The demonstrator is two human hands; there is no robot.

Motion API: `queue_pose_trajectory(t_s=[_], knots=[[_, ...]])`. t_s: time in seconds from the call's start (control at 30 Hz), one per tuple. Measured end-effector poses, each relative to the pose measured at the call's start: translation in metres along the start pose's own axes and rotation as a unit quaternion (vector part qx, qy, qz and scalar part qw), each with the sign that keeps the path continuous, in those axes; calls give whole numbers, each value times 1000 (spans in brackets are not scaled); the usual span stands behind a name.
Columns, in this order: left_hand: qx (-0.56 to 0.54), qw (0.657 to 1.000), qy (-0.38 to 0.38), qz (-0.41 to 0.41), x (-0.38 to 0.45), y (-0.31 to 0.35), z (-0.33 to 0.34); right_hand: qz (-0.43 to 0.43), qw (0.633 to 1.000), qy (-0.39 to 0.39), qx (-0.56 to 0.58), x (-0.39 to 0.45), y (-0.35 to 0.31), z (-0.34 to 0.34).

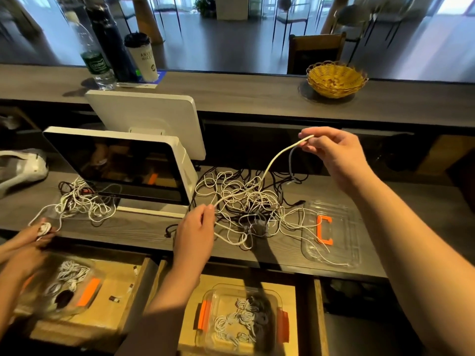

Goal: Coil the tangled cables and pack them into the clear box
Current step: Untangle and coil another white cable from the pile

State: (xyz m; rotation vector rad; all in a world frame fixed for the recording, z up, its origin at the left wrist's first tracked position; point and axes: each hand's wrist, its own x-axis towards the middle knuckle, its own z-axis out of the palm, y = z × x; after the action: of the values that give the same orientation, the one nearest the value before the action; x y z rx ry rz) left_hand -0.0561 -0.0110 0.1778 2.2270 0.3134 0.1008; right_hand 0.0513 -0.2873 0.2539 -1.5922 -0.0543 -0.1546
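- Head view: a white cable runs taut between the two hands, lifted out of a tangle of white and black cables that lies on the dark counter.
- The right hand is raised above and beyond the tangle and pinches the cable's end between thumb and fingertips; a grey strand hangs down from the same pinch.
- The left hand sits low at the tangle's near left edge, fingers curled round the lower part of the same white cable.
- Below the left hand, in an open wooden drawer, stands the clear box with orange clips, holding several coiled white and dark cables.
- Under the right forearm, just right of the tangle, the clear lid with an orange handle lies on the counter; a thin white strand crosses it.
- Left of the left hand stands a white-framed screen, with a second cable tangle beside it.
- At the far left, another person's hands hold a small coil over a second box of cables.
- Beyond the right hand, a woven basket rests on the upper ledge.
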Motion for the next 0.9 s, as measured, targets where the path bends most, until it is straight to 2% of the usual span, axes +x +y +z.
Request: queue_pose_trajectory(t_s=[0.17,0.3,0.4,0.47,0.53,0.63,0.67,0.73,0.83,0.9], knots=[[66,997,-35,-35,5,-1,7,-45,994,-32,-93,-17,-16,0],[64,997,-49,12,7,22,14,-29,983,-79,-165,-29,-19,11],[14,997,-54,55,5,41,24,-14,967,-100,-233,-40,0,22],[-56,996,-55,52,3,48,29,21,955,-97,-278,-44,18,25],[-127,990,-52,44,2,50,31,63,925,-125,-354,-47,35,22],[-197,978,-52,41,-1,53,28,76,858,-204,-466,-53,50,15],[-220,973,-62,36,-3,54,26,81,854,-219,-466,-57,51,15],[-272,957,-101,24,-8,57,23,79,880,-220,-414,-67,50,18],[-349,923,-164,1,-17,62,23,63,935,-232,-262,-88,44,31],[-418,890,-181,-28,-23,64,24,70,948,-261,-169,-102,41,34]])
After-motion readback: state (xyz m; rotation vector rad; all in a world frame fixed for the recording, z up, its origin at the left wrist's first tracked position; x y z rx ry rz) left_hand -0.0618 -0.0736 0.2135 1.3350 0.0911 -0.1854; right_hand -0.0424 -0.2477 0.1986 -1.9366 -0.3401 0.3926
